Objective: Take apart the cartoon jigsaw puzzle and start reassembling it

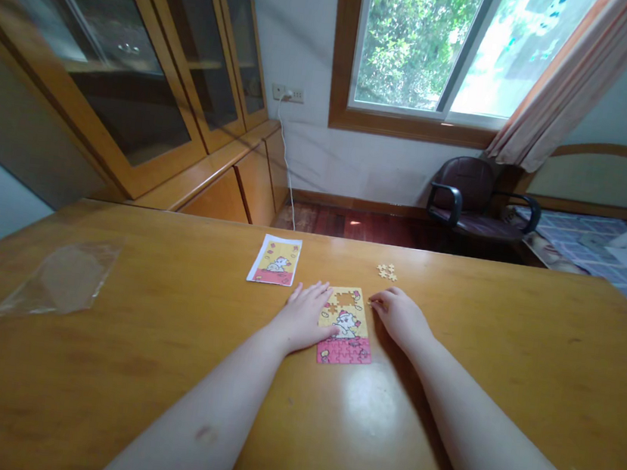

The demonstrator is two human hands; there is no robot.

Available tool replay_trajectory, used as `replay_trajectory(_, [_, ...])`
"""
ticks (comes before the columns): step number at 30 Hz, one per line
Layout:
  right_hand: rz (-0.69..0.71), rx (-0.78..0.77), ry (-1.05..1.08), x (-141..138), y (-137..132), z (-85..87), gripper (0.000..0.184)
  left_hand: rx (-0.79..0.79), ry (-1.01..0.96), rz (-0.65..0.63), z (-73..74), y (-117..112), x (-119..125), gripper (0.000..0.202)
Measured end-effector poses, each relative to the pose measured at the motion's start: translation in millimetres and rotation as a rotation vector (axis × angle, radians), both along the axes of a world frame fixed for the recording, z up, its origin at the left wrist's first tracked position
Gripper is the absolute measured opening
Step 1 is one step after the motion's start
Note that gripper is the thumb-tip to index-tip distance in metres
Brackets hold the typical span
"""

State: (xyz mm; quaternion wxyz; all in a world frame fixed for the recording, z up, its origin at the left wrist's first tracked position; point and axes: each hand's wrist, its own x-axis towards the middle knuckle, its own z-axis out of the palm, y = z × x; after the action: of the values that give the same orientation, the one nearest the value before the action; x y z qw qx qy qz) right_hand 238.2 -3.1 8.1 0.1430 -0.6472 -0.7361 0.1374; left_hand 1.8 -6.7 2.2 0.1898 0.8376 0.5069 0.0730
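The puzzle [352,330] lies flat between your two hands, its left edge under your left hand [303,318] and its right edge just beside your right. Your left hand is spread palm down, fingers over the upper left corner and thumb across the middle, probably to stop the joined pieces from sliding. Your right hand [399,318] has its fingertips drawn together and seems to pinch a small piece [370,302] beside the puzzle (too tiny to tell its print, or whether it touches the counter). The gaps in the puzzle sit near its top, between your hands, so your right fingers likely work close by for an easy reach.

A little beyond your right hand, the loose pieces [383,269] lie in a small cluster, apart from the puzzle, presumably so they stay handy without getting in the way. Past your left hand, the picture card [276,261] lies with its printed side up (the same white animal over pink), likely where you can compare at a glance. Far out to the left of your left hand, the clear bag [65,277] lies flat on the counter [70,396], well apart from everything. Beyond your right hand, past the counter's far edge, stands a chair [464,192].
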Motion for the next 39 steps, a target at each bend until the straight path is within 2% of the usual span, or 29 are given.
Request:
replay_trajectory(6, [0.0, -0.029, 0.024, 4.4, 0.3, 2.1, 0.021, 0.003, 0.011, 0.002, -0.1, -0.1, 0.5, 0.086])
replay_trajectory(12, [-0.071, -0.054, -0.028, 1.3, -2.0, 5.5, 0.023, 0.0, 0.01, 0.003, 1.8, -1.0, 0.8, 0.085])
replay_trajectory(17, [-0.014, -0.064, 0.019, 3.2, -1.6, 5.2, 0.021, -0.002, 0.015, 0.003, 1.5, -0.8, 0.6, 0.086])
replay_trajectory(22, [-0.079, -0.037, -0.048, 0.2, -3.1, 8.7, 0.023, -0.001, 0.013, -0.002, 0.4, -0.6, -0.1, 0.086])
replay_trajectory(28, [-0.079, -0.096, -0.008, 4.9, 3.0, 1.0, 0.015, -0.002, 0.003, -0.012, 0.8, -1.0, 0.1, 0.085])
replay_trajectory(33, [-0.014, -0.176, -0.001, 10.5, 4.8, -1.8, 0.012, -0.008, 0.005, -0.016, 2.0, -1.0, 1.3, 0.084])
replay_trajectory(39, [0.04, -0.182, 0.034, 9.6, 3.1, 3.3, 0.006, -0.006, 0.006, -0.013, 2.5, -1.4, 1.6, 0.085])
